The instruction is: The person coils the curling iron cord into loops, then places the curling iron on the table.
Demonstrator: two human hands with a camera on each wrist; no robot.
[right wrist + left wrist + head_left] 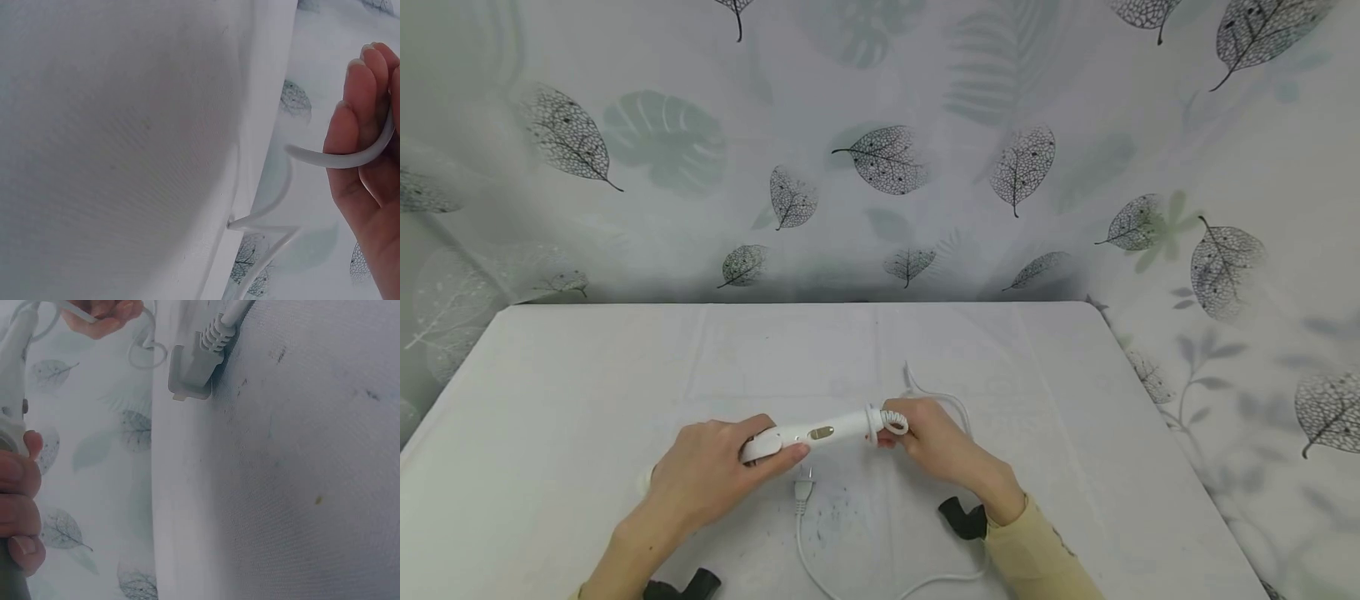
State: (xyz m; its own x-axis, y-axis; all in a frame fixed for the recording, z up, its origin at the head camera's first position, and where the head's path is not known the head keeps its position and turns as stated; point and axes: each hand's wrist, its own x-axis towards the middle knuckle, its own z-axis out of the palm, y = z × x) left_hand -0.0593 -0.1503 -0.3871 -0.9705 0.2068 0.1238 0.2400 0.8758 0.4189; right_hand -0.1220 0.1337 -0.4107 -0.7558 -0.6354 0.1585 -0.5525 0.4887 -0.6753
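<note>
A white hair straightener (pixel 842 428) with a gold oval panel is held above the table, tilted slightly up to the right. My left hand (pixel 711 467) grips its left end, thumb along the near side. In the left wrist view those fingers (pixel 22 481) curl round the body. My right hand (pixel 936 442) is at the other end, where loops of white cord (pixel 895 422) show. The right wrist view has the cord passing over that hand's fingers (pixel 359 94) toward the thumb side, the thumb mostly out of frame. The plug (pixel 803 487) lies on the table below the straightener.
More cord runs from the plug toward the near edge, and another stretch curves behind my right hand. Black wrist straps (pixel 964 518) show at both wrists. The white-covered table (pixel 625 358) meets a leaf-patterned curtain (pixel 865 233) at the back.
</note>
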